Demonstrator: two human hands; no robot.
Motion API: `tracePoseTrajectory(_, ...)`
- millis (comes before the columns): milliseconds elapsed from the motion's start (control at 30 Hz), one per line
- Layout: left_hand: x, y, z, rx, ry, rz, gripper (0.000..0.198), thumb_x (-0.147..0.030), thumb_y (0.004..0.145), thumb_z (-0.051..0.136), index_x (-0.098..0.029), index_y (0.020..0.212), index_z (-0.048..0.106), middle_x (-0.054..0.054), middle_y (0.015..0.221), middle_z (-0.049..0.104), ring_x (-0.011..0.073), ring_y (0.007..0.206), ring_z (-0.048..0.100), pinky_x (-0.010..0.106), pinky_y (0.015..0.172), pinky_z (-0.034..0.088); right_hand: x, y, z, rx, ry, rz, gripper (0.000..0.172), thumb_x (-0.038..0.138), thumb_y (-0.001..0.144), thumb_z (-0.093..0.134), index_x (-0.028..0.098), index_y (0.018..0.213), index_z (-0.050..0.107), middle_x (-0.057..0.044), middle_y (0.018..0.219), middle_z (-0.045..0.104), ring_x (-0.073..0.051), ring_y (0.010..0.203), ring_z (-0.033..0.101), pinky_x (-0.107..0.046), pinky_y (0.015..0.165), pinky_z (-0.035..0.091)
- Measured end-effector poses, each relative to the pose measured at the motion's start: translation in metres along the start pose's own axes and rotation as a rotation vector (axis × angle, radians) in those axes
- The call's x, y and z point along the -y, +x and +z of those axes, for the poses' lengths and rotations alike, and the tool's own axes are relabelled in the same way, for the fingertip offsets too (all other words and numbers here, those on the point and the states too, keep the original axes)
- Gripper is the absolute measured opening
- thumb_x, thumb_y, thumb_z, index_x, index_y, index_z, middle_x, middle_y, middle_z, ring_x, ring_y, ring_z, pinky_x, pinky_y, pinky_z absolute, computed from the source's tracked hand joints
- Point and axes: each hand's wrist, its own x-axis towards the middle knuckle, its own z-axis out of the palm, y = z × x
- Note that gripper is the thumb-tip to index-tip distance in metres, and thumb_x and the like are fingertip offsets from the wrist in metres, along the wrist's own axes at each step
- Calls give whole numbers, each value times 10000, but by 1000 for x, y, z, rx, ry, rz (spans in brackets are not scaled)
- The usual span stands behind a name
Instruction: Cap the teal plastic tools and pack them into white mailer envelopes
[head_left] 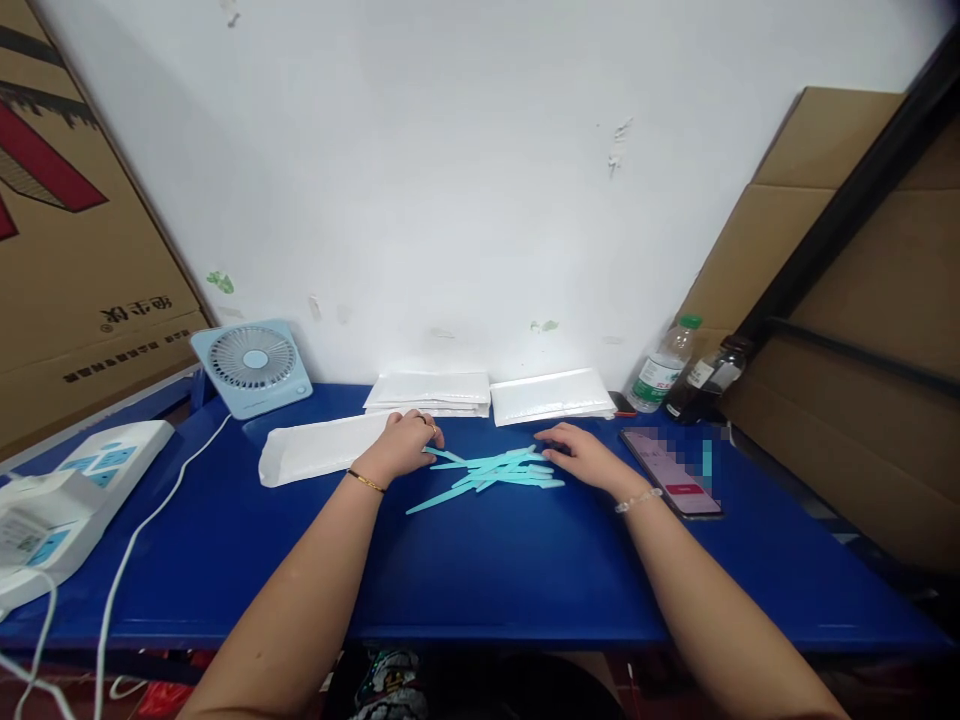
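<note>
A loose pile of slim teal plastic sticks (499,467), shaped like eyebrow razors, lies crisscrossed on the blue table. At its left side is my left hand (409,443), fingers curled around the end of one teal stick (444,455). Part of that stick's end is hidden by the fingers. My right hand (581,455) is at the pile's right end, its fingers apart and the fingertips close to the stick ends. Under and beside my left hand lies a flat white padded envelope (319,450).
Two stacks of white envelopes, a left stack (427,390) and a right stack (553,396), lie against the wall. A phone (675,475), a clear bottle (664,370) and a dark bottle (706,380) are right. Left are a fan (255,365), a power strip (97,495) and white cables.
</note>
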Motion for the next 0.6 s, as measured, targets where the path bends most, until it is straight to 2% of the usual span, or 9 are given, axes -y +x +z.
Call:
tracePoseTrajectory(67,-1,5,7,-16,-10,-11,146,-214,727,606,-249,842,689,56,1007,624,253,1058,500,408,900,322,4,1,5,40,-2,-31,368,355,873,531,252,1219,597,-85,1089,594,-231,1003,565,-380,862,479)
tracePoseTrajectory(133,-4,9,12,-27,-16,-8,99,-222,753,593,-234,800,679,52,977,635,245,1041,508,390,882,326,12,2,8,82,19,-68,342,355,873,530,256,1188,621,-82,1077,583,-223,972,572,-365,839,485)
tracePoseTrajectory(267,-19,15,17,-100,19,45,161,-252,838,514,-211,761,650,45,868,655,226,935,552,358,827,337,28,1,9,156,108,-79,288,384,874,519,241,1060,685,-63,992,585,-156,722,582,-293,639,494)
tracePoseTrajectory(333,-29,19,19,-131,-10,73,198,-249,871,467,-205,777,636,30,813,662,197,843,576,328,796,346,32,0,8,172,139,-94,278,403,855,549,238,1024,695,-55,961,602,-140,674,569,-274,601,480)
tracePoseTrajectory(433,-45,24,23,-141,-127,107,213,-253,899,425,-207,843,626,-1,761,669,154,718,587,286,745,358,34,2,10,41,142,-57,304,437,830,580,218,1015,680,-49,908,637,-135,646,558,-268,593,474)
tracePoseTrajectory(533,-57,29,25,-149,-175,142,217,-267,903,425,-208,858,629,-10,778,678,145,712,593,287,755,352,39,8,16,-134,107,0,336,462,830,573,201,1025,655,-46,881,658,-134,622,546,-273,590,467)
tracePoseTrajectory(600,-62,31,26,-160,-168,168,202,-260,897,440,-214,865,634,-9,823,686,153,773,601,302,794,335,44,13,19,-129,86,-38,303,452,849,551,206,984,665,-46,870,666,-144,660,564,-276,624,467)
